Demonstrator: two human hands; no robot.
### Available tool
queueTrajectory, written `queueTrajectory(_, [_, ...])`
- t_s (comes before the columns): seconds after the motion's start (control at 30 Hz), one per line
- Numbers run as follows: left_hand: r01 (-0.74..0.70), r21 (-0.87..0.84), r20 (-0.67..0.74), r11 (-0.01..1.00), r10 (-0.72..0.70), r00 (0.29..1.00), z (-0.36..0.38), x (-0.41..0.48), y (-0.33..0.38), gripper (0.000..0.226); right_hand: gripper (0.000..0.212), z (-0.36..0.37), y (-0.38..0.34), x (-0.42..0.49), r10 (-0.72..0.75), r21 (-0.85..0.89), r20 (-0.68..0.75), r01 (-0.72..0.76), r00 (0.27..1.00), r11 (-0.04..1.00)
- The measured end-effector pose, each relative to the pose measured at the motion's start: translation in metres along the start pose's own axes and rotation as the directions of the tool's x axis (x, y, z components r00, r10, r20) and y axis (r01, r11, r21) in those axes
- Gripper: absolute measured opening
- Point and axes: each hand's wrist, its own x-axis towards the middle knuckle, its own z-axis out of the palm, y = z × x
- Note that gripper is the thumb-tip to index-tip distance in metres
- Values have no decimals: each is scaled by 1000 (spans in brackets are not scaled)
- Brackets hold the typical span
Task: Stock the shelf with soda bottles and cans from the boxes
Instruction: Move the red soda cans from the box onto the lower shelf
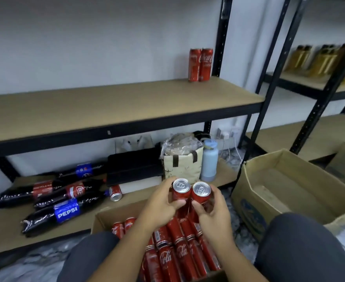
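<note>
Now | left hand [159,206] grips left can [180,189] | right hand [214,212] grips right can [201,192] | cans touching, above open box [112,213]

Tan shelf board [106,106] with two upright red cans [205,65] touching at its right rear corner
</note>
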Motion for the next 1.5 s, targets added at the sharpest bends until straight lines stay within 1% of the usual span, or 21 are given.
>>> queueTrajectory(0.07, [-48, -41, -21, 998, 47, 999, -23, -5, 27, 62, 56, -8, -30, 1, -83, 17, -5, 83, 997, 996])
queueTrajectory(0.2, [-205, -20, -88, 979, 202, 975, -70, 0, 81, 62, 54, -27, -100, 17, -247, 54, 67, 243, 967, 968])
queueTrajectory(0.33, [-302, 0, -151, 953, 299, 942, -115, 21, 135, 56, 56, -38, -170, 55, -329, 92, 111, 320, 938, 943])
queueTrajectory(0.43, [-346, -3, -206, 938, 338, 918, -142, 46, 168, 56, 47, -42, -220, 88, -384, 112, 134, 371, 914, 922])
queueTrajectory(0.5, [-351, -17, -262, 936, 335, 905, -156, 63, 187, 54, 44, -41, -248, 110, -406, 129, 161, 389, 899, 912])
queueTrajectory(0.53, [-344, -18, -289, 939, 324, 901, -161, 74, 192, 52, 44, -40, -259, 121, -410, 147, 186, 388, 893, 910])
queueTrajectory(0.6, [-319, -3, -307, 948, 303, 902, -166, 95, 203, 47, 48, -33, -274, 145, -418, 126, 214, 399, 883, 908])
queueTrajectory(0.7, [-234, -7, -317, 972, 220, 923, -163, 126, 207, 48, 51, -16, -280, 179, -369, 127, 244, 348, 897, 929])
queueTrajectory(0.77, [-197, -30, -343, 980, 175, 923, -159, 144, 206, 43, 49, -5, -276, 197, -353, 106, 220, 338, 909, 935])
queueTrajectory(0.9, [-180, -49, -392, 982, 147, 908, -156, 176, 199, 42, 50, 10, -273, 224, -364, 20, 171, 366, 916, 930])
queueTrajectory(1.0, [-167, -32, -378, 985, 143, 915, -153, 196, 188, 44, 53, 17, -266, 244, -359, -4, 169, 365, 918, 931])
queueTrajectory(1.13, [-173, -23, -327, 985, 156, 932, -141, 207, 165, 58, 61, 25, -232, 267, -314, -23, 178, 323, 933, 946])
queueTrajectory(1.23, [-169, 65, -226, 983, 180, 958, -131, 212, 142, 89, 81, 25, -207, 276, -319, -20, 258, 335, 912, 942])
queueTrajectory(1.27, [-156, 92, -187, 983, 171, 967, -128, 214, 134, 97, 89, 24, -202, 279, -314, -31, 302, 338, 900, 940])
queueTrajectory(1.3, [-134, 103, -158, 986, 149, 976, -125, 216, 126, 98, 96, 23, -197, 282, -301, -43, 339, 334, 891, 941])
queueTrajectory(1.33, [-111, 118, -150, 987, 128, 980, -123, 219, 118, 93, 100, 22, -194, 285, -290, -50, 359, 329, 887, 943])
queueTrajectory(1.4, [-80, 146, -164, 986, 104, 981, -122, 227, 108, 72, 102, 21, -191, 292, -297, -55, 370, 340, 880, 939])
queueTrajectory(1.43, [-70, 151, -169, 986, 96, 981, -122, 233, 106, 64, 100, 21, -190, 297, -303, -59, 366, 346, 880, 936])
queueTrajectory(1.5, [-63, 161, -179, 985, 92, 980, -124, 246, 103, 57, 92, 25, -187, 310, -295, -92, 357, 348, 886, 933])
